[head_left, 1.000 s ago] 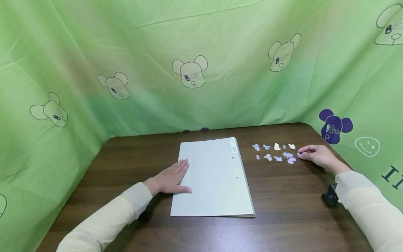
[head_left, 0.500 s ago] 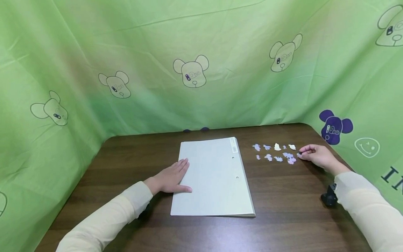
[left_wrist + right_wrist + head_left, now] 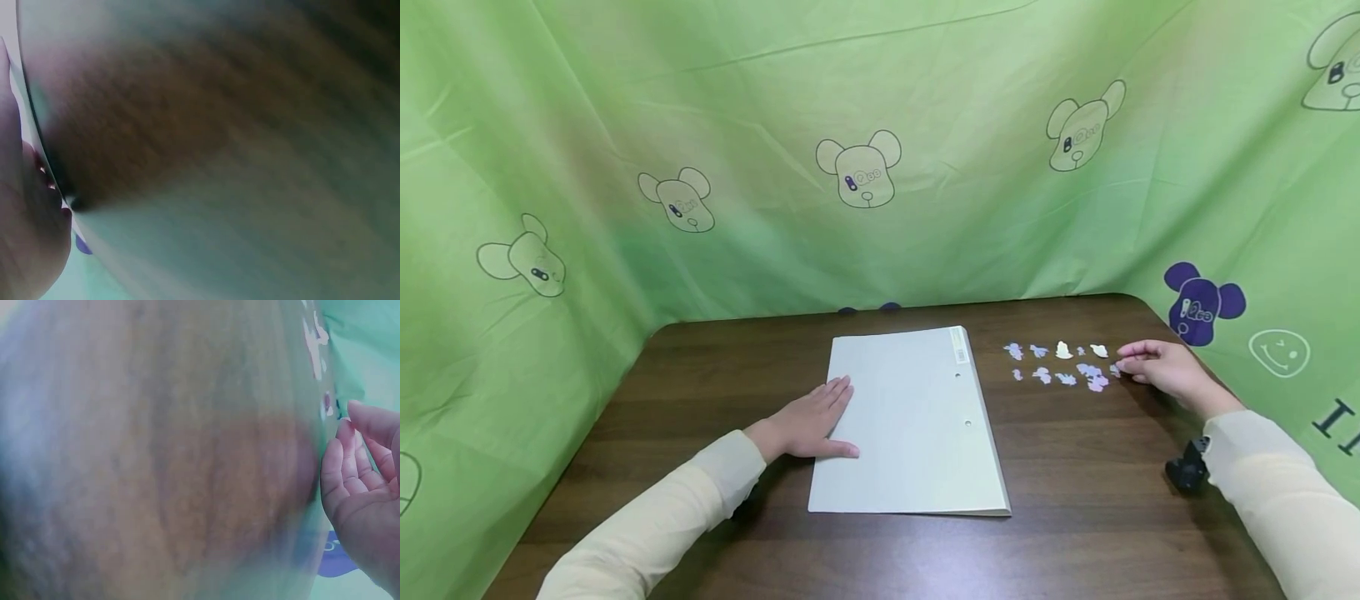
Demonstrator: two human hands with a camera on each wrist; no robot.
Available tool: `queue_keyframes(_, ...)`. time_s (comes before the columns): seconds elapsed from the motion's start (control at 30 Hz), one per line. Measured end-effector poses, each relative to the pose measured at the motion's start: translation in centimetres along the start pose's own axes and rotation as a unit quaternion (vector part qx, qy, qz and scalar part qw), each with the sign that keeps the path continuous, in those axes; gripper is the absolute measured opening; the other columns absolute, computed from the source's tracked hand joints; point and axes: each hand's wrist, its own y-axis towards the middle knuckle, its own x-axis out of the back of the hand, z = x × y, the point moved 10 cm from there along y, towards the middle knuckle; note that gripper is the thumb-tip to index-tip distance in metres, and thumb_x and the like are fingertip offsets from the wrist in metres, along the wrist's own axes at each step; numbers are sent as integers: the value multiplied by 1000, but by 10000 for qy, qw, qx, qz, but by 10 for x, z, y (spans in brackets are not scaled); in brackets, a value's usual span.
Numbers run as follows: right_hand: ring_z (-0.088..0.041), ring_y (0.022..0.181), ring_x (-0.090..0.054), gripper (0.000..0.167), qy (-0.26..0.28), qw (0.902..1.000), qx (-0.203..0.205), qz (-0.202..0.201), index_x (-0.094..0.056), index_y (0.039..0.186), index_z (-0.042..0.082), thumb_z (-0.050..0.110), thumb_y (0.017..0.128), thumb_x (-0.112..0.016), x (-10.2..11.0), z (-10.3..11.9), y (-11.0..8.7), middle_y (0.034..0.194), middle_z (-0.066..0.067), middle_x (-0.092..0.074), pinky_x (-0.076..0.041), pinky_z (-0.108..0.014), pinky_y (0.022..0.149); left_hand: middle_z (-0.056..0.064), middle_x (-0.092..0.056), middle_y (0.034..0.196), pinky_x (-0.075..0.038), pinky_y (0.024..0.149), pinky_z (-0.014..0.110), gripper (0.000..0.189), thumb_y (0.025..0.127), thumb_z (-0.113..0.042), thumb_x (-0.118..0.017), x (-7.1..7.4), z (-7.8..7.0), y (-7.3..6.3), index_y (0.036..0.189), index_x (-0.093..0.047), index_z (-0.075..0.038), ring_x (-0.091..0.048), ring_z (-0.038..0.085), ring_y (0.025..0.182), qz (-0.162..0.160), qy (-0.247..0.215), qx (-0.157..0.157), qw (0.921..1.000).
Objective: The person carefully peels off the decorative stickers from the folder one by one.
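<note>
In the head view, my left hand [image 3: 811, 423] lies flat with straight fingers on the left side of a white folder [image 3: 910, 425]. In the left wrist view, part of the left hand [image 3: 31, 231] shows at the left edge. To the right of the folder, small cutouts that look like stickers lie in two rows, among them a white one [image 3: 1063, 351] and a purple cluster [image 3: 1093, 377]. My right hand [image 3: 1165, 368] is at the right end of these rows, its fingertips beside a small purple cutout [image 3: 1115, 370] on the table. Nothing shows between the right hand's fingers [image 3: 350, 465].
Everything lies on a dark brown wooden table [image 3: 1075, 517]. A green curtain [image 3: 760, 242] with bear-head prints surrounds the table's back and sides. A black device [image 3: 1187, 468] is at the right wrist. Punched holes and a label [image 3: 958, 345] mark the folder's right side.
The right fingers have let go of the small purple cutout, which lies at the row's end, and drawn back slightly to the right. My left hand stays on the folder.
</note>
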Motion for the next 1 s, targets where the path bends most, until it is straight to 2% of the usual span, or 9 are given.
queue_keyframes(0.27,0,85,-63,44,193,9996,25,208,-49,125,-13,15,95,-65,-9,25,2,93,12,-67,-54,-22,76,15,-4,161,-9,117,36,108,87,-78,-38,5,4,-6,154,-8,0,-2,22,147,-107,-154,66,9998)
queue_keyframes(0.5,-2,83,-63,27,192,9994,162,248,-57,116,4,21,96,-64,-25,60,0,89,18,-65,-54,-25,76,16,-4,161,-9,117,37,104,89,-75,-40,16,15,-12,155,-10,0,-2,23,147,-343,-259,160,9989)
queue_keyframes(0.7,0,82,-63,38,46,9987,455,231,-53,121,-5,24,98,-61,-47,92,1,88,19,-63,-54,-25,77,19,-4,161,-9,117,40,98,92,-68,-44,35,23,-18,154,-11,0,-3,29,147,-690,-342,190,9969)
queue_keyframes(0.87,1,83,-62,48,20,9982,517,289,-49,130,-8,30,101,-55,-68,110,7,97,9,-66,-53,-22,75,15,0,161,-7,117,41,94,93,-63,-48,52,27,-20,155,-10,-2,-1,29,147,-1004,-499,275,9933)
queue_keyframes(1.0,-1,85,-60,51,-343,9970,655,250,-50,132,-7,36,103,-47,-83,126,9,114,-16,-66,-49,-19,73,12,-1,162,-5,117,41,93,94,-64,-46,62,28,-19,155,-12,-4,-2,30,147,-1190,-523,344,9909)
